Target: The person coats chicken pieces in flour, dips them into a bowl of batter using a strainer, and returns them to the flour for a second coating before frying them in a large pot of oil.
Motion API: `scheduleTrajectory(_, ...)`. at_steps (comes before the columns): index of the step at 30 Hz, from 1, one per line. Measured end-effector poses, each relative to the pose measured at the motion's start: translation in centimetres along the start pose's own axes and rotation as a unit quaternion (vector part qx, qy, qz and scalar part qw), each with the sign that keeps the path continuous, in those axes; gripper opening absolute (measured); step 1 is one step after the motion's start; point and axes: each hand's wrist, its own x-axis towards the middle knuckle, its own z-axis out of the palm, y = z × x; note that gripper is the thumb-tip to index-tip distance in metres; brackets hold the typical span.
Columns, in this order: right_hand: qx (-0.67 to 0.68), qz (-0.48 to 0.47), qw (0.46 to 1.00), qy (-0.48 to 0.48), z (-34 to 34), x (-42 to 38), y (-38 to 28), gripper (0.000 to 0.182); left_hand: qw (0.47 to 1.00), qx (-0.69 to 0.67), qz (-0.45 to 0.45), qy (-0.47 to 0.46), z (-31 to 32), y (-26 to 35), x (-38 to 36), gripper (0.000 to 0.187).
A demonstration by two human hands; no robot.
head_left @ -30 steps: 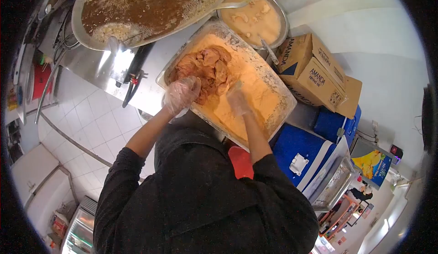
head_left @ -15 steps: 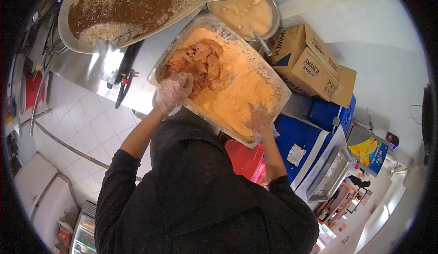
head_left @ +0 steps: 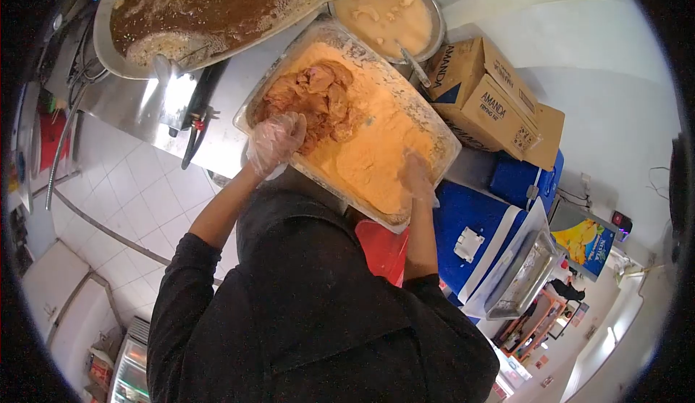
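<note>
The left hand (head_left: 276, 142), in a thin clear glove, lies with curled fingers at the near edge of a heap of raw-looking meat pieces (head_left: 322, 88); whether it grasps one cannot be told. The right hand (head_left: 416, 175) has its fingers down in the orange powder (head_left: 362, 168), blurred, so whether it is clenched on some or simply pressing cannot be told.

Both reach into one wide tub (head_left: 455, 142), which sits close to the body, probably so that neither arm has to stretch. The meat is gathered beyond and around the left hand's fingertips, leaving loose powder between the hands, likely as room to work. Beyond the right hand, against the tub's far side, a metal basin (head_left: 440, 27) holds pieces in pale liquid, presumably kept within reach, with a utensil (head_left: 414, 66) leaning on its rim. Past the left hand, at the edge of the metal surface (head_left: 230, 92), a large pan (head_left: 103, 41) holds brown, foaming liquid.

Compared with the earliest view, the right hand has moved away from the meat to the tub's near right end, while the left hand remains at the heap. Against the middle view, little differs.
</note>
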Motion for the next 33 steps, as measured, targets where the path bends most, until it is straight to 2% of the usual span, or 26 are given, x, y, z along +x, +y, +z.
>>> scheduleTrajectory(2, 0.012, 0.050, 0.999, 0.010, -2.8, 0.1, -3.1, 0.043, 0.999, -0.027, -0.008, 0.015, 0.8, -0.3, -0.1, 0.034)
scheduleTrajectory(3, 0.001, 0.062, 0.998, 0.011, -3.3, 0.5, -3.8, 0.038, 0.999, -0.042, -0.013, 0.020, 1.0, -0.3, 0.1, 0.027)
scheduleTrajectory(5, -0.074, 0.032, 0.997, 0.004, -2.0, 2.2, -3.1, 0.031, 0.997, -0.071, -0.025, 0.033, 1.1, -0.2, 0.6, 0.015)
scheduleTrajectory(8, -0.138, -0.005, 0.990, 0.020, -0.6, 4.5, -2.9, 0.025, 0.999, -0.023, 0.002, 0.042, 0.8, -0.1, 0.6, 0.012)
scheduleTrajectory(12, -0.138, -0.029, 0.990, 0.029, 0.3, 5.6, -4.0, 0.021, 0.992, -0.079, -0.070, 0.074, 0.7, 0.5, 0.7, 0.012)
scheduleTrajectory(14, -0.118, -0.072, 0.987, 0.084, 1.2, 6.2, -3.8, 0.020, 0.987, -0.106, -0.105, 0.064, 0.5, 0.6, 1.0, 0.014)
scheduleTrajectory(17, -0.085, -0.249, 0.917, 0.300, 3.1, 6.7, -3.7, 0.017, 0.983, -0.114, -0.140, 0.019, 0.4, 0.9, 1.1, 0.026)
scheduleTrajectory(19, -0.074, -0.120, 0.987, 0.079, 1.6, 7.2, -5.7, 0.019, 0.984, -0.112, -0.135, 0.012, 0.3, 1.0, 1.2, 0.026)
scheduleTrajectory(20, -0.066, -0.053, 0.996, -0.035, 0.5, 7.2, -7.2, 0.021, 0.985, -0.110, -0.132, 0.009, 0.3, 0.9, 1.1, 0.025)
scheduleTrajectory(21, -0.054, -0.101, 0.993, 0.022, -0.2, 7.4, -7.8, 0.021, 0.999, -0.024, -0.041, -0.007, 1.2, 0.1, 0.6, 0.014)
scheduleTrajectory(23, -0.032, -0.194, 0.971, 0.133, -1.3, 8.0, -8.4, 0.024, 0.998, -0.025, -0.048, -0.011, 0.6, 0.2, 0.6, 0.014)
scheduleTrajectory(24, 0.012, -0.180, 0.969, 0.170, -4.9, 7.3, -11.3, 0.023, 0.998, -0.026, -0.052, -0.014, 0.3, 0.3, 0.6, 0.019)
scheduleTrajectory(25, 0.056, -0.163, 0.963, 0.205, -9.7, 6.3, -14.7, 0.022, 0.986, -0.046, -0.125, -0.097, 1.1, 0.1, 0.3, 0.032)
scheduleTrajectory(27, -0.014, -0.173, 0.959, 0.226, -15.0, 8.8, -16.8, 0.022, 0.991, -0.014, -0.077, -0.111, 0.1, 0.2, 0.6, 0.033)
scheduleTrajectory(29, -0.090, -0.137, 0.952, 0.259, -16.9, 14.3, -16.0, 0.021, 0.993, 0.018, -0.014, -0.114, -0.6, 0.1, 0.5, 0.040)
scheduleTrajectory(31, -0.156, -0.107, 0.970, 0.153, -18.2, 18.2, -16.4, 0.023, 0.997, 0.034, 0.013, -0.070, 1.0, -0.7, -0.7, 0.045)
scheduleTrajectory(33, -0.189, -0.085, 0.973, 0.101, -17.3, 22.7, -15.7, 0.027, 0.999, -0.001, -0.018, -0.042, 0.4, -0.2, 0.3, 0.028)
